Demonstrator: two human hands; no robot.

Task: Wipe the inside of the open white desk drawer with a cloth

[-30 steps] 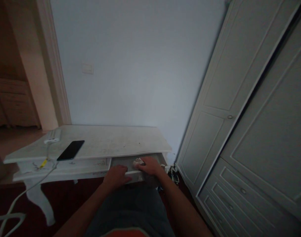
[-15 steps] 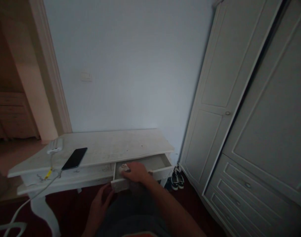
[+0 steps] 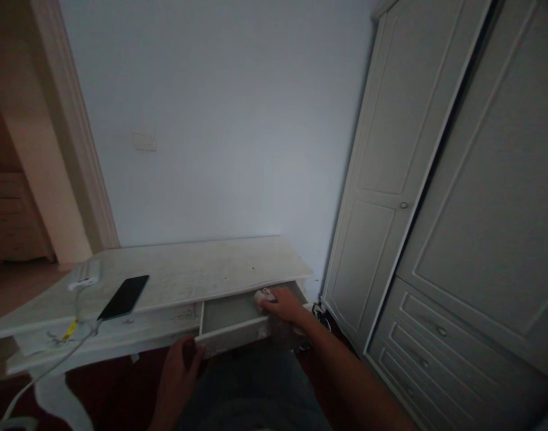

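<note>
A shallow white drawer point(image 3: 232, 336) is pulled out from the right part of the white table point(image 3: 175, 269). My left hand point(image 3: 180, 366) grips the drawer's left front corner, with its fingers curled against the edge. Over the right part of the drawer, my right hand point(image 3: 285, 305) is closed on a crumpled whitish cloth point(image 3: 263, 295). Part of the cloth shows past the thumb side; the rest is hidden by the hand. The visible drawer floor is pale grey.
On the table's left lie a dark phone point(image 3: 123, 297) and a white power strip point(image 3: 85, 274) with cables. A white wardrobe point(image 3: 381, 239) stands to the right. Dark shoes point(image 3: 321, 314) are on the red floor beside it. A light switch point(image 3: 143, 141) is on the wall.
My right hand has moved with the cloth from the drawer's left end toward its right. My left hand stays at the corner. The view has shifted slightly right.
</note>
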